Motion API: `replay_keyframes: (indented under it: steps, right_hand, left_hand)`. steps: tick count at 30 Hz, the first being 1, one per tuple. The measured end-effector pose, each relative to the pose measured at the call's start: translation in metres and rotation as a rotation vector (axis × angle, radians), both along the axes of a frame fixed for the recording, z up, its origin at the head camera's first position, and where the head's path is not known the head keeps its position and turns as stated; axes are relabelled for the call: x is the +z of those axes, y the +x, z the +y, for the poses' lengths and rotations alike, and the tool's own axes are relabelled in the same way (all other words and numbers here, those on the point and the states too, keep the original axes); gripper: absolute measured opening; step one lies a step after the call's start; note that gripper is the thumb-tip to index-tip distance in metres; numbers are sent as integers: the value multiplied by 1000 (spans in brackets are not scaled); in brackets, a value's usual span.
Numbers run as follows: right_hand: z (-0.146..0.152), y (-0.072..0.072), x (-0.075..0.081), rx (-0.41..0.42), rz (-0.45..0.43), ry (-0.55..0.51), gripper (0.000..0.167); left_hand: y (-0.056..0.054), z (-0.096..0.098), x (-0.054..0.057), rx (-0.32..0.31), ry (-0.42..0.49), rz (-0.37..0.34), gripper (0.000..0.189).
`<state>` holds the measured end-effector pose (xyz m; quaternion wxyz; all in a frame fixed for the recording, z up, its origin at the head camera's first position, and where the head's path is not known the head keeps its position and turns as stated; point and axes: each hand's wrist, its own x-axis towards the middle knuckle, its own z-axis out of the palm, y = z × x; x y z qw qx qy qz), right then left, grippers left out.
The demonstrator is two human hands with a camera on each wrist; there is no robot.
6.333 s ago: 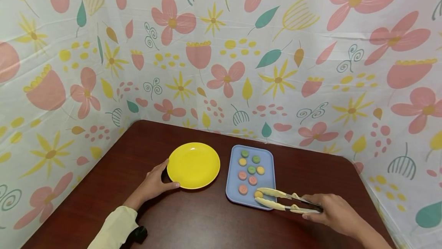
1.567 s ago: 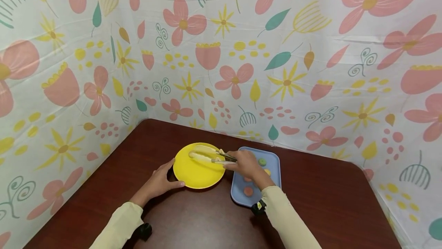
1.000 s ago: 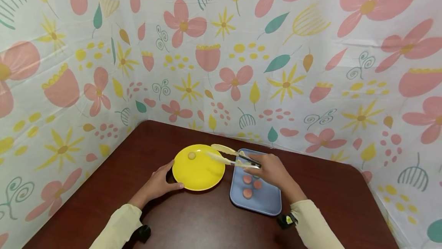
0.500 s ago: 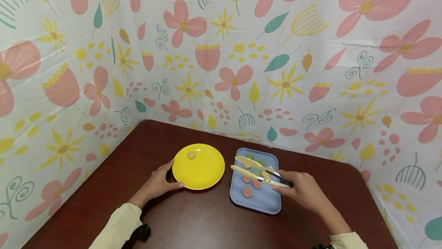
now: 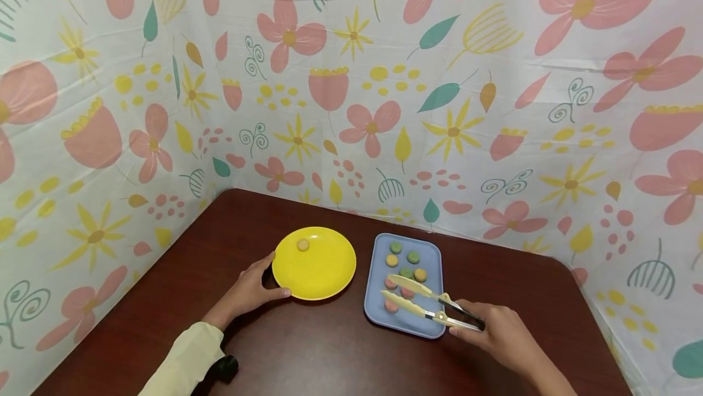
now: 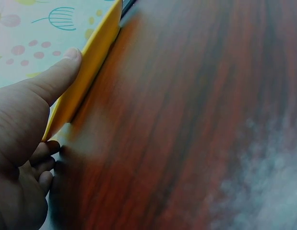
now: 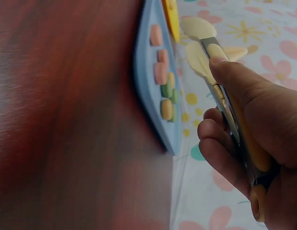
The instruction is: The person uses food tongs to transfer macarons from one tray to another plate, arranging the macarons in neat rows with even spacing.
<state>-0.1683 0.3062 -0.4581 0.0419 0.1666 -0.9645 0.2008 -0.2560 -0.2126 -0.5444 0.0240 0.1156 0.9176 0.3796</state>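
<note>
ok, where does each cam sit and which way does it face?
Head: on the head, facing forward and down at the yellow plate, blue tray and serving tongs; left hand, right hand and left sleeve show.
Left wrist: on that wrist, facing the plate's edge and wood-grain tabletop; left hand shows at frame left.
Right wrist: on that wrist, picture rolled sideways, facing the tongs and tray; right hand shows at frame right.
Shared: head and right wrist both catch tongs, tray and plate.
</note>
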Motion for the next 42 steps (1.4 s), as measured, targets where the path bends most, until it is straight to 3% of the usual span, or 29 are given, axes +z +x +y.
replay_keyframes:
  steps: [11, 19, 42]
  right_hand:
    - [7, 9, -9, -9, -53, 45, 57]
    - [8, 10, -14, 3, -27, 61, 55]
    - [11, 10, -15, 7, -89, 89, 61]
  left_hand:
    - [0, -1, 0, -2, 5, 2, 113]
    - [2, -2, 0, -5, 9, 5, 112]
    - [0, 0, 1, -7, 7, 2, 112]
